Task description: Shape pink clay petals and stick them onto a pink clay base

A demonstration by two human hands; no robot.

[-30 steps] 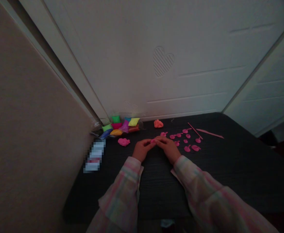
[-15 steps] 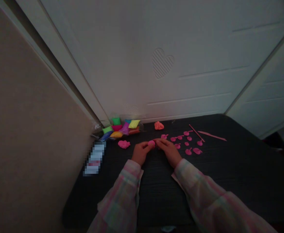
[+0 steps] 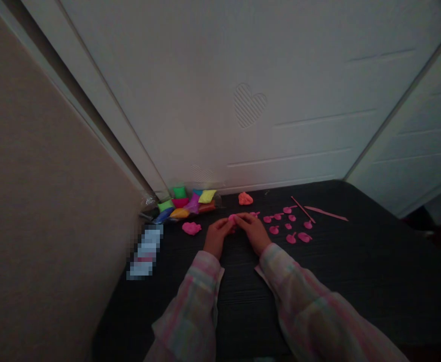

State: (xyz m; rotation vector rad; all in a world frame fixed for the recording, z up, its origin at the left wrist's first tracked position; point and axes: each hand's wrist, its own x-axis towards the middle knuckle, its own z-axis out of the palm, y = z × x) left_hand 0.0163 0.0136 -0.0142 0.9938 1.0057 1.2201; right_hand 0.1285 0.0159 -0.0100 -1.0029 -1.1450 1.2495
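Note:
Between the fingertips of both hands is a small piece of pink modelling clay (image 3: pixel 232 218), partly covered by the fingers. My left hand (image 3: pixel 217 236) pinches it from the left. My right hand (image 3: pixel 253 232) presses on it from the right, its fingers closed and bent over the clay. Left of my left hand lies a larger pink clay lump (image 3: pixel 192 228). Several small flattened pink clay pieces (image 3: pixel 291 238), some with thin stalks, are spread on the table to the right of my right hand.
The dark table (image 3: pixel 243 296) meets a white panelled door (image 3: pixel 299 75). Clay packets in many colours (image 3: pixel 180 213) lie at the back left, above a blurred-out pale rectangle (image 3: pixel 145 251). An orange clay lump (image 3: pixel 245 198) sits behind my hands. Two thin pink tools (image 3: pixel 326 213) rest at the right.
My right hand has come in over the pink clay, which half a second ago showed as a round disc at my left fingertips. The view has shifted slightly.

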